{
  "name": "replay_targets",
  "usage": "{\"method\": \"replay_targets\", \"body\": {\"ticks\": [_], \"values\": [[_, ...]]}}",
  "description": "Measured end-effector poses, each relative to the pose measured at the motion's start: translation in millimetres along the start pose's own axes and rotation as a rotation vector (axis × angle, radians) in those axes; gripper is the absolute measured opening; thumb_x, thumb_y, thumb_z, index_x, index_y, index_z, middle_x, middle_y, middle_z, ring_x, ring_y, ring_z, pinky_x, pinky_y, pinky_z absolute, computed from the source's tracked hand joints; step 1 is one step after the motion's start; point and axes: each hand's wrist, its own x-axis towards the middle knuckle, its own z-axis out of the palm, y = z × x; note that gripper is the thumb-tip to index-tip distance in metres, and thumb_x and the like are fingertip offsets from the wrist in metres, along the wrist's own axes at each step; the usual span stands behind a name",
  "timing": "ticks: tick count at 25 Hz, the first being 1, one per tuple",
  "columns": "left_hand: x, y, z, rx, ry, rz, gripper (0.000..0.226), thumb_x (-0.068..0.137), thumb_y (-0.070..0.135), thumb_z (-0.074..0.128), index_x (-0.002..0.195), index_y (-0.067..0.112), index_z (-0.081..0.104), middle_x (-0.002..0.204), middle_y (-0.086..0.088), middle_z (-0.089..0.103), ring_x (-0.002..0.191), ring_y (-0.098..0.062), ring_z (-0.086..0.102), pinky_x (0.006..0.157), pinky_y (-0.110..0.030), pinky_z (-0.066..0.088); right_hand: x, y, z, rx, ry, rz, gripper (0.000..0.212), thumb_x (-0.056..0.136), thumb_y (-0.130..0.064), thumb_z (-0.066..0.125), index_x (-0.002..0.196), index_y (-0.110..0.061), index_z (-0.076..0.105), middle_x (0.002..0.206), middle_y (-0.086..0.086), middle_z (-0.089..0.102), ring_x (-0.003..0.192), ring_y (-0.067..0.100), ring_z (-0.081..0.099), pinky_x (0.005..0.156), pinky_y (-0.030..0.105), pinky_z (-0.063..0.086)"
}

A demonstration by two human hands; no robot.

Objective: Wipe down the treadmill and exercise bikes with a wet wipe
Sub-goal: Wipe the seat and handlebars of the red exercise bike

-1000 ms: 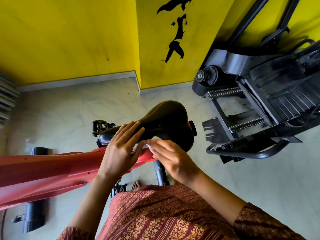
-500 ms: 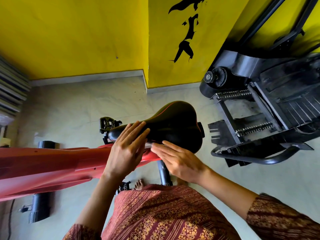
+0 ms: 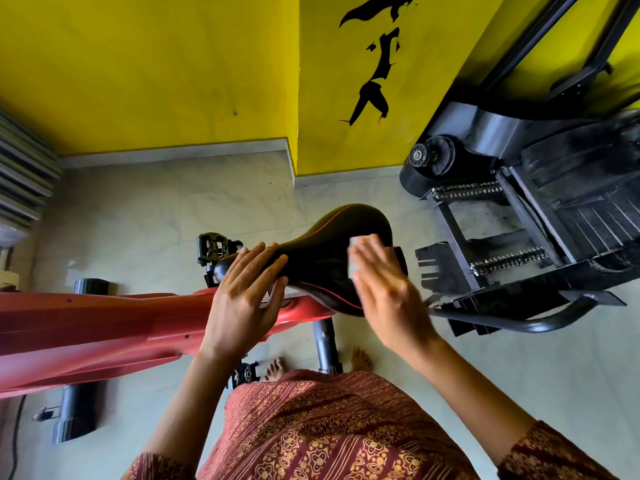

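Red bike frame [image 3: 86, 327] runs off the left edge, so its front end isn't visible. The wet wipe [image 3: 356, 244] is mostly hidden under the right fingers; only a blurred white corner shows. The black machine [image 3: 540, 216] w/ chains at far right is cut off by the edge, and I can't tell what type it is.

Room: pale tiled floor [image 3: 156, 209], yellow wall [image 3: 138, 64] across the top.

The black saddle [image 3: 332, 237] sits mid-frame above the red frame. Left hand [image 3: 242, 299]: fingers straight & close together over the saddle's nose, thumb along its lower edge. Right hand [image 3: 388, 299], motion-blurred, just right of centre: fingers straight, slightly apart, pressing the wipe flat on the saddle's wide rear.
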Motion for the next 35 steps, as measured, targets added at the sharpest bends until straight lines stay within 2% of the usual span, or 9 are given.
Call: {"method": "replay_targets", "body": {"ticks": [4, 11, 15, 17, 21, 23, 27, 31, 35], "values": [[3.4, -1.3, -3.1, -0.004, -0.007, 0.032, 0.031, 0.091, 0.018, 0.056, 0.113, -0.001, 0.067, 0.124, -0.019, 0.061, 0.121, -0.031, 0.055, 0.104, -0.045, 0.042, -4.8, -22.8, 13.6, -0.014, -0.165, -0.277, 0.039, 0.097, -0.010, 0.044, 0.134, 0.000, 0.050, 0.141, 0.014, 0.047, 0.137, 0.025, 0.039, 0.115, 0.037, 0.029], [8.0, 2.4, 1.5, -0.006, -0.001, 0.012, 0.031, 0.092, 0.020, 0.055, 0.112, 0.000, 0.068, 0.123, -0.018, 0.062, 0.120, -0.029, 0.056, 0.105, -0.044, 0.041, 4.5, 17.7, -0.5, 0.069, 0.049, 0.306, 0.043, 0.097, -0.018, 0.038, 0.134, 0.003, 0.049, 0.142, 0.014, 0.043, 0.132, 0.033, 0.044, 0.107, 0.040, 0.038], [18.2, 6.3, 8.0, -0.008, -0.016, 0.053, 0.031, 0.093, 0.020, 0.054, 0.110, 0.000, 0.070, 0.121, -0.017, 0.063, 0.117, -0.029, 0.059, 0.103, -0.044, 0.044, -14.4, -14.4, 5.0, 0.020, -0.133, -0.119, 0.039, 0.096, -0.007, 0.045, 0.134, 0.001, 0.051, 0.143, 0.014, 0.046, 0.138, 0.026, 0.036, 0.114, 0.039, 0.032], [21.7, 4.7, 10.8, -0.007, -0.028, 0.076, 0.031, 0.094, 0.021, 0.053, 0.110, 0.000, 0.070, 0.121, -0.017, 0.064, 0.115, -0.029, 0.060, 0.101, -0.045, 0.045, -31.7, -3.6, -7.0, 0.003, -0.154, -0.184, 0.040, 0.096, -0.007, 0.050, 0.135, -0.001, 0.050, 0.145, 0.012, 0.045, 0.139, 0.022, 0.035, 0.113, 0.036, 0.033], [24.4, 4.8, 14.8, 0.002, -0.013, 0.062, 0.030, 0.094, 0.023, 0.053, 0.109, 0.003, 0.071, 0.118, -0.013, 0.066, 0.112, -0.025, 0.063, 0.101, -0.042, 0.045, -18.3, 13.5, -9.4, 0.215, -0.016, 0.205, 0.044, 0.099, -0.019, 0.042, 0.138, 0.000, 0.045, 0.147, 0.013, 0.040, 0.141, 0.025, 0.031, 0.112, 0.035, 0.033], [23.7, 5.9, 13.7, 0.008, 0.001, 0.060, 0.029, 0.093, 0.022, 0.055, 0.107, 0.003, 0.072, 0.116, -0.012, 0.067, 0.110, -0.024, 0.064, 0.101, -0.039, 0.045, 18.1, 18.5, -0.6, 0.191, 0.005, 0.281, 0.042, 0.097, -0.016, 0.043, 0.133, 0.004, 0.050, 0.142, 0.019, 0.044, 0.136, 0.032, 0.035, 0.109, 0.038, 0.036], [22.3, -1.3, 4.6, 0.059, 0.010, 0.055, 0.028, 0.090, 0.023, 0.058, 0.104, 0.004, 0.073, 0.112, -0.012, 0.069, 0.104, -0.027, 0.066, 0.092, -0.042, 0.051, 77.8, -7.8, 17.9, 0.042, -0.126, 0.046, 0.026, 0.086, 0.002, 0.055, 0.109, 0.009, 0.065, 0.115, 0.024, 0.065, 0.113, 0.041, 0.059, 0.098, 0.043, 0.044], [12.8, -19.5, -10.9, 0.109, 0.022, -0.020, 0.031, 0.090, 0.029, 0.060, 0.104, 0.004, 0.073, 0.113, -0.011, 0.069, 0.105, -0.026, 0.066, 0.092, -0.040, 0.050, 46.3, -21.4, 9.0, 0.155, -0.329, -0.258, 0.033, 0.095, -0.010, 0.051, 0.125, -0.001, 0.060, 0.136, 0.011, 0.055, 0.133, 0.023, 0.045, 0.114, 0.032, 0.030], [-3.0, -30.9, -27.2, 0.134, 0.058, -0.060, 0.035, 0.089, 0.032, 0.061, 0.104, 0.003, 0.073, 0.112, -0.011, 0.069, 0.102, -0.024, 0.066, 0.092, -0.035, 0.049, 44.8, 20.2, -3.7, 0.067, -0.164, -0.106, 0.038, 0.098, -0.019, 0.044, 0.130, -0.003, 0.056, 0.140, 0.008, 0.051, 0.136, 0.022, 0.041, 0.111, 0.043, 0.035]]}}
